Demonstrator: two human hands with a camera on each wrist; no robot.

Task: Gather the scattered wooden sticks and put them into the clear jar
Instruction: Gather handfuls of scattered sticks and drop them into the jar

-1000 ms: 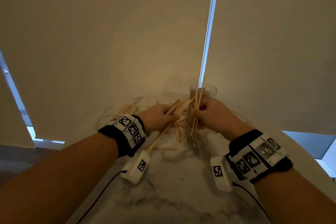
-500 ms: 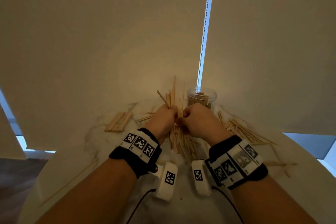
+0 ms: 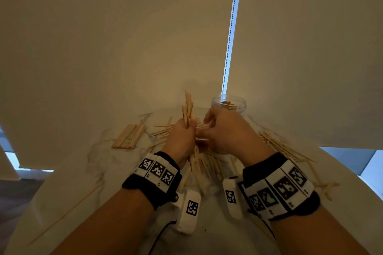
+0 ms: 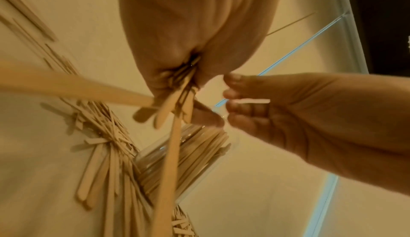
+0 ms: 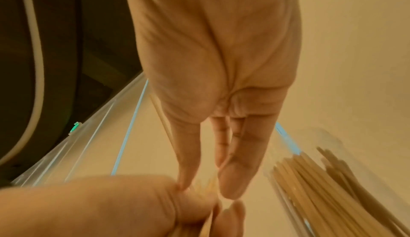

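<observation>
We are gripping a bundle of sticks (image 3: pixel 187 107) upright in our left hand (image 3: pixel 182 136), its fingers (image 4: pixel 206 116) curling tight round them. Our right hand (image 3: pixel 223 130) is reaching across with fingers (image 4: pixel 246 93) nearly straight and holding nothing, fingertips just beside the left fist. The jar (image 3: pixel 229 104), already holding sticks, is standing just beyond our right fingers, with loose sticks (image 3: pixel 277 147) lying around it on the table (image 3: pixel 107 172).

A bundle of pale wooden sticks (image 3: pixel 187 107) stood upright, gripped in the left hand (image 3: pixel 182 136). The clear jar (image 3: pixel 229 104) stood upright near the tabletop's far edge, partly filled with sticks. Loose sticks (image 3: pixel 277 147) lay scattered toward the right edge, and a neat flat stack (image 3: pixel 129 136) toward the left.
</observation>
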